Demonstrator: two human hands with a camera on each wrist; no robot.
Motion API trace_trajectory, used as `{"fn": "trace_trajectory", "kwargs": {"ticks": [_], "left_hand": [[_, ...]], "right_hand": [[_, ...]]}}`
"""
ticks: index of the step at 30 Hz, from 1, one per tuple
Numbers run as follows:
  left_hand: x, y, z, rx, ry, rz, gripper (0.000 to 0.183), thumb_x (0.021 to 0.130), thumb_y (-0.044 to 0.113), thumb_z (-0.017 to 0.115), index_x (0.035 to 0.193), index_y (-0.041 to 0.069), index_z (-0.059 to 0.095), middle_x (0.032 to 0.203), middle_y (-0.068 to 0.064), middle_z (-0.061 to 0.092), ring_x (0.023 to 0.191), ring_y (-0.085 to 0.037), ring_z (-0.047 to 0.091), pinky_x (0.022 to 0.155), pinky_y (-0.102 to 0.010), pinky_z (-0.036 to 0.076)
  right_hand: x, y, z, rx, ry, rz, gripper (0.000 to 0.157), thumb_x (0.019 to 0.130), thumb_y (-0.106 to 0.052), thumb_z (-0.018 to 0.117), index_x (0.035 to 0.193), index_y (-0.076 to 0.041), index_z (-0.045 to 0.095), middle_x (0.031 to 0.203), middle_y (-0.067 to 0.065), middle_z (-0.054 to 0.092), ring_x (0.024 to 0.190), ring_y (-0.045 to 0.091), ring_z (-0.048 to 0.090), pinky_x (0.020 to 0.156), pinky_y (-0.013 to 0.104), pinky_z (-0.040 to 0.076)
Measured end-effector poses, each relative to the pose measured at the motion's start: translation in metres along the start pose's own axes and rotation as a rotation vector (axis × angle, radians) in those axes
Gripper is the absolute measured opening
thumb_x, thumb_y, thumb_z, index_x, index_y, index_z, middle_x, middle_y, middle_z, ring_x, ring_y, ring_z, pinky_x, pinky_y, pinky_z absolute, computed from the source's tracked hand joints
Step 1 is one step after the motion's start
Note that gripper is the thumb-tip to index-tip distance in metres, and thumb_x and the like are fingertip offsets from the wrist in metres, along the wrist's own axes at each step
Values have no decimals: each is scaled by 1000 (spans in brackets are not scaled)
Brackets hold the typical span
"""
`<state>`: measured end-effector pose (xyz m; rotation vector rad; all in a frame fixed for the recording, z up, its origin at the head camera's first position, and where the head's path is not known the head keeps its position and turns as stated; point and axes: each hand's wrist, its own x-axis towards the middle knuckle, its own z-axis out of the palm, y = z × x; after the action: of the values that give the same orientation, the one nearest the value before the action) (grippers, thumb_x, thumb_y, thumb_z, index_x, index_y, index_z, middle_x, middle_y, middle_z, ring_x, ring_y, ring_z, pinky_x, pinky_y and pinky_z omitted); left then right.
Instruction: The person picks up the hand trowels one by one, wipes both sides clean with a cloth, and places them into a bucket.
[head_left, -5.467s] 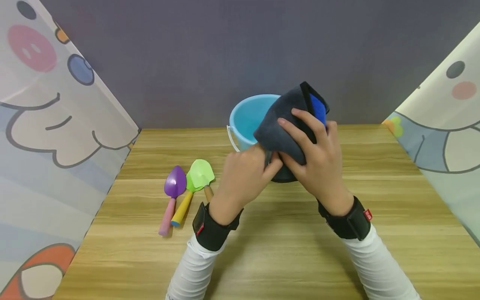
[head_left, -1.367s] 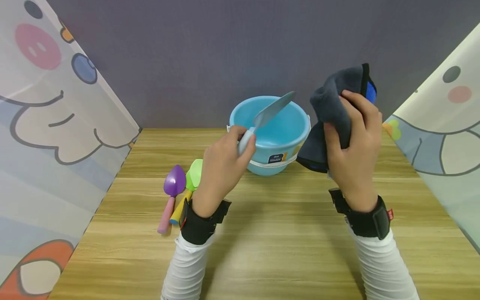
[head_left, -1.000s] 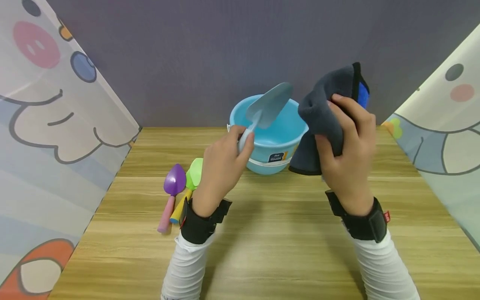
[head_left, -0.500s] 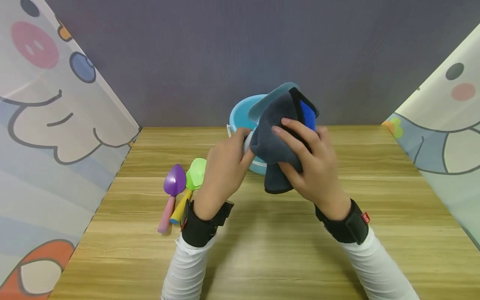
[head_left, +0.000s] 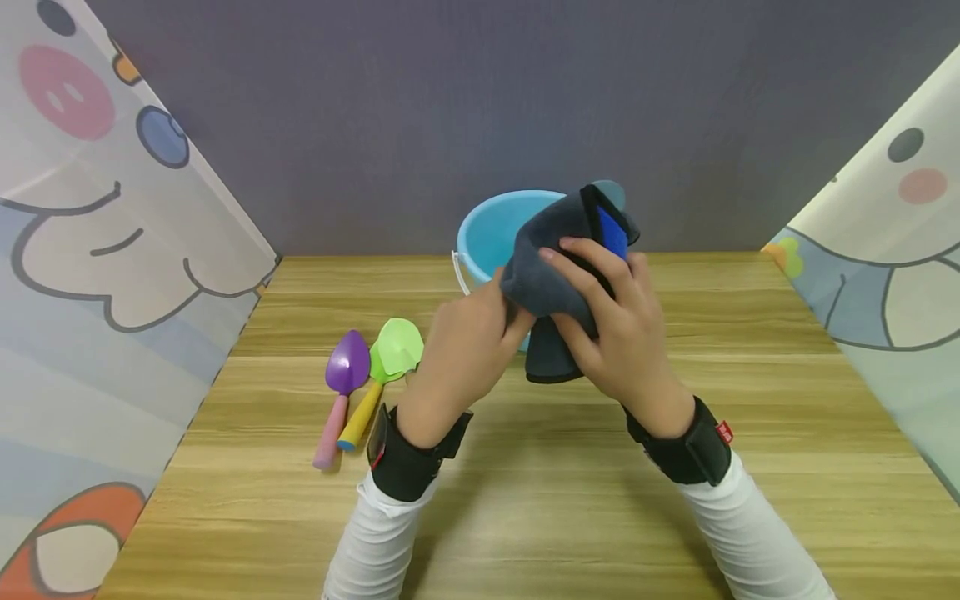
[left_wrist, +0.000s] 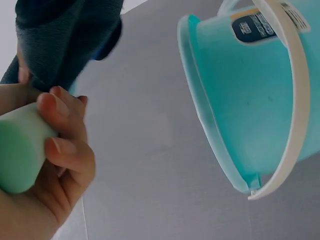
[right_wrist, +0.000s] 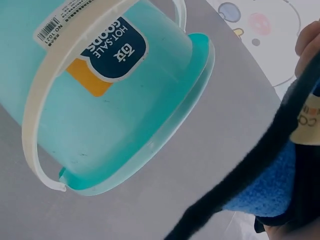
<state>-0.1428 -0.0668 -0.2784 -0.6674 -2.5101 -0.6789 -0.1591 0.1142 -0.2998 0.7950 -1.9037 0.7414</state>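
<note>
My left hand (head_left: pixel 465 346) grips the pale handle of a small hand trowel (left_wrist: pixel 25 145). Most of the trowel's blue-grey blade is hidden, with only its tip showing beyond the cloth in the head view. A dark grey cloth (head_left: pixel 551 258) with a black border and blue underside is wrapped over the blade. My right hand (head_left: pixel 626 342) holds that cloth, its fingers spread across the top and thumb below. Both hands are close together in the air, in front of a light blue bucket (head_left: pixel 487 233), which the cloth and hands partly cover.
On the wooden table (head_left: pixel 570 517) to the left lie a purple trowel (head_left: pixel 348 362) with a pink handle, a green one with a yellow handle (head_left: pixel 362 417), and a lighter green one (head_left: pixel 401 344). A grey wall (head_left: pixel 360 125) stands behind the bucket.
The right hand brought the cloth leftward from the bucket's right side onto the trowel blade. Since half a second ago, the left hand has moved slightly right and the blade has slid further under the cloth.
</note>
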Motion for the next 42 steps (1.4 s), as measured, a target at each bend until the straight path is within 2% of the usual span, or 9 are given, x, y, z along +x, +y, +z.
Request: {"fn": "trace_trajectory", "kwargs": {"ticks": [6, 18, 28, 33, 42], "left_hand": [[-1, 0, 1, 24, 29, 37, 28, 103, 32, 56, 104, 5, 60, 58, -2, 50, 47, -20, 52, 45, -36, 41], [-2, 3, 4, 21, 70, 55, 24, 103, 28, 55, 102, 5, 59, 58, -4, 52, 47, -24, 54, 45, -39, 44], [-2, 3, 7, -5, 121, 98, 20, 101, 25, 55, 101, 5, 60, 60, -3, 53, 46, -20, 51, 44, -37, 42], [-2, 3, 7, -22, 123, 114, 21, 98, 24, 56, 104, 5, 60, 59, -2, 52, 46, -18, 49, 43, -35, 41], [-2, 2, 8, -41, 129, 139, 22, 95, 23, 58, 107, 5, 59, 61, 0, 48, 45, -14, 41, 42, -29, 35]], "right_hand": [[2, -4, -1, -5, 33, -3, 40, 103, -37, 54, 131, -11, 67, 136, 14, 59, 99, 44, 48, 83, 51, 35], [0, -5, -1, -19, 67, 4, 40, 103, -38, 55, 130, -11, 68, 135, 14, 60, 96, 44, 46, 82, 51, 36], [0, -5, -1, -39, 106, 8, 37, 102, -36, 57, 129, -13, 69, 134, 14, 59, 92, 43, 46, 79, 51, 33], [0, -5, -2, -55, 105, 17, 37, 102, -37, 58, 129, -14, 69, 134, 13, 59, 90, 42, 45, 78, 51, 33], [0, -4, -2, -78, 121, 38, 37, 93, -20, 70, 130, -15, 69, 135, 13, 59, 95, 43, 46, 81, 53, 36]]}}
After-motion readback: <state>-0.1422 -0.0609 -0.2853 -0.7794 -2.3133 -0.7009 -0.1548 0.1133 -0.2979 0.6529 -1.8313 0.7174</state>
